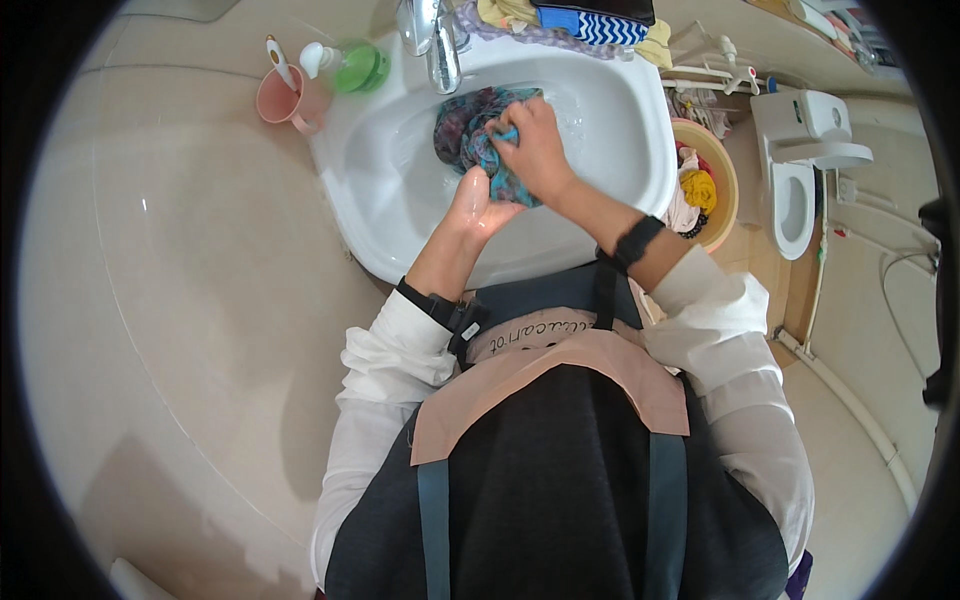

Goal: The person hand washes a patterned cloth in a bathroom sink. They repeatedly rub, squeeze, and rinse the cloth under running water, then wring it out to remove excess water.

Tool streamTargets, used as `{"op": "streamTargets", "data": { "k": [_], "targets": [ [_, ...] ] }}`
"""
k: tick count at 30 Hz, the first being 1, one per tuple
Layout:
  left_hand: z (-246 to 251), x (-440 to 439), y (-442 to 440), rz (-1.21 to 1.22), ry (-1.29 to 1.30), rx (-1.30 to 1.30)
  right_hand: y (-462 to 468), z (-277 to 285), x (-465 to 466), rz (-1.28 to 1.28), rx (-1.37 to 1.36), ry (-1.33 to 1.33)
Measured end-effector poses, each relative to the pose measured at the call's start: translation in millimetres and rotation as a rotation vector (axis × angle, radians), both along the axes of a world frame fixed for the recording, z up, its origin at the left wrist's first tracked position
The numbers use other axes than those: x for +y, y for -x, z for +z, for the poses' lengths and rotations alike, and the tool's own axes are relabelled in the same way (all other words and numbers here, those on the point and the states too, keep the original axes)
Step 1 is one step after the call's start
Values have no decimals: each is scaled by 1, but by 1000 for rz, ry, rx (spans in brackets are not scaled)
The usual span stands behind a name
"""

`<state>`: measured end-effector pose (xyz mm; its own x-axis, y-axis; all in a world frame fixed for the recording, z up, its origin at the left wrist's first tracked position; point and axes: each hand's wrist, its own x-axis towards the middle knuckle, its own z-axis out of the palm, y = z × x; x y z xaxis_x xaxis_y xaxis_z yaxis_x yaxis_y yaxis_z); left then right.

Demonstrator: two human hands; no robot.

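Observation:
A wet, patterned cloth in blue, teal and dark purple (457, 131) lies bunched in the white washbasin (600, 161), under the chrome faucet (444, 64). My right hand (534, 146) grips a fold of it from above, its fingers curled around a bright blue bit. Below, my left hand (480, 202) is wet and cups the cloth's near side from underneath; the cloth hides part of its fingers. Some water with small bubbles shows in the basin around the cloth.
Left of the faucet are a green pump bottle (361, 66) and a pink mug (277, 101) holding a white-handled item. Folded cloths (592, 28) lie behind the basin's right rim. A yellow tub (726, 172) of clothes and a toilet (795, 202) stand at the right.

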<state>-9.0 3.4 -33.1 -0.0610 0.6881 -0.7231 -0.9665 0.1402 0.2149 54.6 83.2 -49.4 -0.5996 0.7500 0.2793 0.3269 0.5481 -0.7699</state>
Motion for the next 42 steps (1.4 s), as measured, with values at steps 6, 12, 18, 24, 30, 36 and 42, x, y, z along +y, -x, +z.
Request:
{"op": "streamTargets", "data": {
  "k": [6, 12, 18, 24, 30, 36, 42],
  "targets": [
    [-3, -2, 12, -7, -372, -111, -6, 28, -34, 480, 124, -35],
    [-5, 2, -4, 1, -201, 121, 12, 19, 9, -189, 35, -35],
    [-7, 5, 7, 169, -345, -27, 1, 20, -30, 204, 128, 25],
    [-5, 1, 4, 7, -47, -30, 13, -10, 10, 33, -13, -15],
    [-32, 5, 22, 71, -331, -67, -2, 14, -30, 202, -26, 107],
    [-24, 10, 14, 41, -349, 141, 9, 8, 2, 147, 12, -26],
    [-33, 9, 13, 92, -211, 51, 14, 0, 0, 49, -28, 132]
  ]
}}
